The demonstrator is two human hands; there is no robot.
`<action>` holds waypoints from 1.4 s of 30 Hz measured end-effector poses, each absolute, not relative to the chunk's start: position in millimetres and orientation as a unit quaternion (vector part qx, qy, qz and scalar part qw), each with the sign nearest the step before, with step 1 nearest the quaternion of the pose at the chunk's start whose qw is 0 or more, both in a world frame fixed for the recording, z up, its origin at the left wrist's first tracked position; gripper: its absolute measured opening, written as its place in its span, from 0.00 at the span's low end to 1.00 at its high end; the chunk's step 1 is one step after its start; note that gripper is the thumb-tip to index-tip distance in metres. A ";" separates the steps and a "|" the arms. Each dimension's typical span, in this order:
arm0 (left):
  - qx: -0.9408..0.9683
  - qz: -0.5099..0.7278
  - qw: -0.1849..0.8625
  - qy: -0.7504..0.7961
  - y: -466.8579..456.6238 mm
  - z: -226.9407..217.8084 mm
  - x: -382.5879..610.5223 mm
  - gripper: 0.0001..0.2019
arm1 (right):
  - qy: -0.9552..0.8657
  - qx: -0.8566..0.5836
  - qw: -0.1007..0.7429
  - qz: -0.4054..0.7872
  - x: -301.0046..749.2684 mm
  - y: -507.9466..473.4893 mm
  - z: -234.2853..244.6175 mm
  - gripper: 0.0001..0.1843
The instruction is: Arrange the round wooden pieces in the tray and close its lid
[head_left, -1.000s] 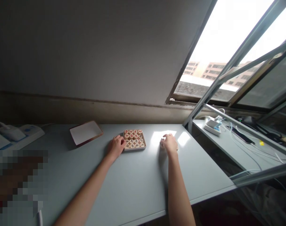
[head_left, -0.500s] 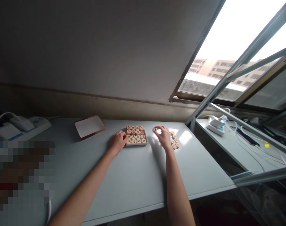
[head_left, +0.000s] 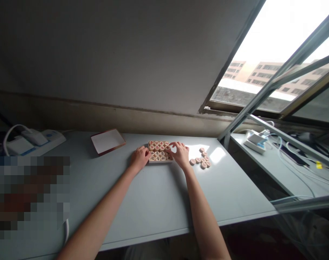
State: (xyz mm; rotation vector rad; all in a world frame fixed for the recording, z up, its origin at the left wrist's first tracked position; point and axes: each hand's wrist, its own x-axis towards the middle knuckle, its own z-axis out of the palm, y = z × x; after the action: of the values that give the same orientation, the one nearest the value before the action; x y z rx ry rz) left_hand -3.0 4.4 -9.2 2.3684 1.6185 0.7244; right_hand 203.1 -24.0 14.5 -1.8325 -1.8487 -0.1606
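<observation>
A shallow box (head_left: 161, 162) on the table holds rows of round wooden Chinese chess pieces (head_left: 157, 148), red-marked at the back and dark-marked at the front. My left hand (head_left: 139, 157) is closed at the box's left edge, its fingertips gripping the rim. At the right side of the box, my right hand (head_left: 180, 154) pinches a chess piece (head_left: 168, 148) between thumb and fingers, over the red-marked rows. My fingers partly cover that piece and the box's right edge. Several loose chess pieces (head_left: 203, 160) with red marks lie to the right of my right hand.
An open box lid (head_left: 108, 141) lies inside-up at the back left. Power strips with plugs stand on the far left (head_left: 49, 139) and on the neighbouring table at right (head_left: 255, 142). A metal frame post (head_left: 226, 139) rises at the table's right back corner. The wall runs behind.
My right hand has moved left from beside the loose pieces to the box, carrying a chess piece. My left hand stays at the box's left edge. The view has shifted slightly.
</observation>
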 end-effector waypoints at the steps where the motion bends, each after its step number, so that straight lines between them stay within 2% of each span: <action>1: 0.796 0.244 0.094 0.546 4.0 -8.6 -2.8 0.11 | -0.683 -0.681 0.260 -0.056 202.3 -24.0 14.5 0.13; 11: 0.782 0.243 0.122 0.560 2.1 -4.7 -1.9 0.10 | -0.689 -0.666 0.279 0.059 235.0 -36.3 34.3 0.19; 13: 0.780 0.244 0.131 0.562 1.9 -4.0 -1.7 0.10 | -0.673 -0.697 0.242 0.052 257.2 -45.7 37.5 0.17; 17: 0.778 0.251 0.136 0.560 1.6 -3.6 -1.4 0.10 | -0.640 -0.760 0.095 0.060 288.2 -61.0 33.4 0.17; 19: 0.780 0.254 0.128 0.557 2.2 -4.9 -1.5 0.10 | -0.624 -0.775 0.066 0.071 290.7 -64.1 31.3 0.16; 23: 0.786 0.260 0.116 0.549 4.4 -7.7 -1.8 0.11 | -0.626 -0.762 0.106 0.124 277.1 -61.1 36.3 0.07; 26: 0.783 0.256 0.127 0.553 5.3 -7.7 -1.8 0.13 | -0.659 -0.713 0.165 0.171 257.5 -53.0 43.0 0.04; 31: 0.788 0.265 0.127 0.541 6.4 -8.2 -2.3 0.17 | -0.743 -0.601 0.273 0.111 198.7 -38.7 43.0 0.08; 37: 0.792 0.279 0.122 0.529 9.2 -12.1 -3.1 0.19 | -0.792 -0.563 0.233 -0.036 138.4 -37.8 27.5 0.06; 42: 0.793 0.286 0.123 0.523 8.9 -12.8 -3.5 0.20 | -0.796 -0.558 0.228 -0.057 136.5 -37.5 23.0 0.13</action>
State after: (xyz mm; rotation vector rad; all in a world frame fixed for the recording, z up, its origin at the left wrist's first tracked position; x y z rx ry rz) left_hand -3.5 8.9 -12.8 2.3148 1.5251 0.8358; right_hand 136.5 -37.5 23.0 -1.5371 -2.1922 -0.1571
